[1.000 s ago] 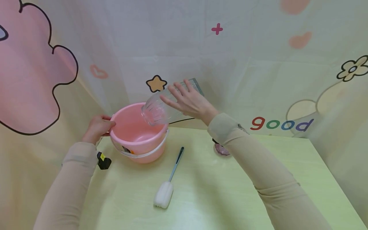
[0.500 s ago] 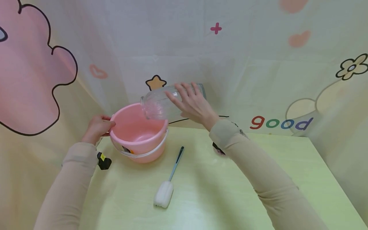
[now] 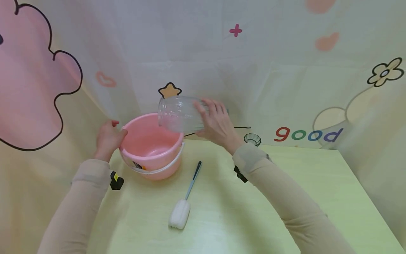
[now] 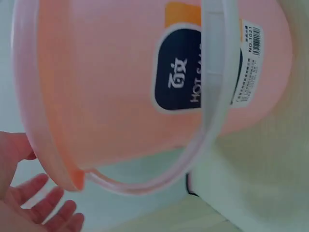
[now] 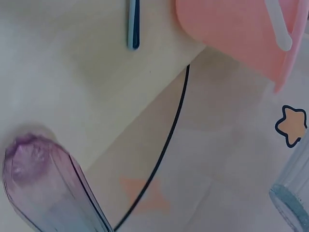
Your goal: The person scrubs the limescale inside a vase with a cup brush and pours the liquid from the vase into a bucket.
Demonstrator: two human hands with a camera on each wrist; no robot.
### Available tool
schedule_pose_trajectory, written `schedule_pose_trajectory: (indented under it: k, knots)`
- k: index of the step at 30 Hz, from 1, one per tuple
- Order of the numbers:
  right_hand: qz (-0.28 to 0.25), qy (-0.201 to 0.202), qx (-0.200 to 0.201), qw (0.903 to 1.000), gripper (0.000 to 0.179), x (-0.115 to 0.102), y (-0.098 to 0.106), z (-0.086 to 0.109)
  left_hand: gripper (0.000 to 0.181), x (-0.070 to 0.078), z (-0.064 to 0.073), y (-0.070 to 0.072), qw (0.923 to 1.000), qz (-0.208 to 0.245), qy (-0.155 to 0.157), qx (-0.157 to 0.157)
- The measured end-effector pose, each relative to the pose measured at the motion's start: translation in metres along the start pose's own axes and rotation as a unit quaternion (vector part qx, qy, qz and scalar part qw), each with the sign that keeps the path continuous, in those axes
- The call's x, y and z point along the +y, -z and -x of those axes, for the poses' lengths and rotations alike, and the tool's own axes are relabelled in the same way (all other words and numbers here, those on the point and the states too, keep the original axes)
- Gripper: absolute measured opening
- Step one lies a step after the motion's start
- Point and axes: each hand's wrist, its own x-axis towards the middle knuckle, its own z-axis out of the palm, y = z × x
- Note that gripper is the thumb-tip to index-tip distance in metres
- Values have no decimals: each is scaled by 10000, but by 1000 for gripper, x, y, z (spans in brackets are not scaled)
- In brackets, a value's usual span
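Observation:
A pink bucket (image 3: 151, 163) with a white handle (image 4: 215, 92) stands at the table's back left. My left hand (image 3: 108, 139) is at its left rim. In the left wrist view its fingers (image 4: 53, 205) are spread and apart from the rim, with the thumb close to it. A clear glass vase (image 3: 179, 114) lies nearly level in my right hand (image 3: 217, 121), which grips it near the base. Its mouth points left over the bucket's right side. The right wrist view shows only the vase's thick base (image 5: 289, 205); the right hand is outside that view.
A sponge bottle brush (image 3: 179, 214) lies in front of the bucket, its dark handle pointing back. Behind my right forearm stands a second, purple-tinted glass vase (image 5: 50, 181). A printed curtain (image 3: 203, 42) hangs behind the table (image 3: 228, 215).
The right hand has lowered the vase's base, turning it from mouth-down to nearly level. My left hand's fingers have come off the bucket rim and lifted.

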Motion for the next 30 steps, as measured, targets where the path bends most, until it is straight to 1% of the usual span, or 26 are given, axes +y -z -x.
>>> schedule_pose_trajectory:
  k: [1, 2, 4, 7, 9, 12, 13, 15, 17, 19, 21, 24, 25, 28, 29, 30]
  knots:
    - [-219, -183, 17, 9996, 100, -1, 0, 1, 52, 6, 1, -1, 9995, -132, -231, 176]
    - [-430, -395, 6, 9983, 101, -2, 0, 3, 53, 12, 3, -3, 9984, -210, -456, 278]
    - [-835, -863, -2, 9928, 101, -4, 0, 5, 54, 25, 7, -8, 9942, -315, -958, 384]
    - [-1334, -1554, -85, 9788, 105, -7, 1, 8, 56, 40, 12, -18, 9867, -239, -1582, 272]
    - [-1648, -1954, -100, 9667, 107, -10, 3, 9, 56, 49, 16, -25, 9815, -71, -1913, 96]
    - [-2190, -2508, -69, 9429, 109, -13, 6, 12, 60, 63, 24, -35, 9716, 267, -2327, -323]
    - [-2359, -2661, -38, 9346, 110, -14, 7, 13, 61, 67, 27, -37, 9681, 399, -2422, -507]
    - [-2661, -2950, 1, 9177, 111, -16, 9, 13, 64, 77, 34, -42, 9612, 717, -2506, -900]
    - [-2982, -3187, 12, 8997, 111, -18, 12, 14, 67, 86, 39, -48, 9548, 1012, -2502, -1247]
    - [-3352, -3415, -14, 8781, 109, -20, 15, 15, 69, 94, 44, -54, 9428, 1513, -2501, -1601]
    - [-3765, -3575, -48, 8547, 107, -22, 19, 17, 70, 102, 46, -61, 9283, 1975, -2518, -1896]
    - [-4339, -3617, -63, 8251, 102, -24, 24, 20, 72, 112, 49, -70, 8980, 2636, -2693, -2271]
    - [-4493, -3604, -81, 8174, 101, -25, 25, 22, 74, 114, 49, -72, 8889, 2806, -2734, -2375]
    - [-4813, -3587, -210, 7995, 98, -26, 29, 27, 79, 124, 54, -75, 8598, 3271, -2852, -2692]
    - [-4862, -3647, -310, 7935, 97, -27, 30, 29, 82, 127, 56, -75, 8536, 3358, -2864, -2767]
    - [-4912, -3688, -396, 7881, 97, -28, 31, 31, 85, 130, 58, -76, 8494, 3407, -2883, -2817]
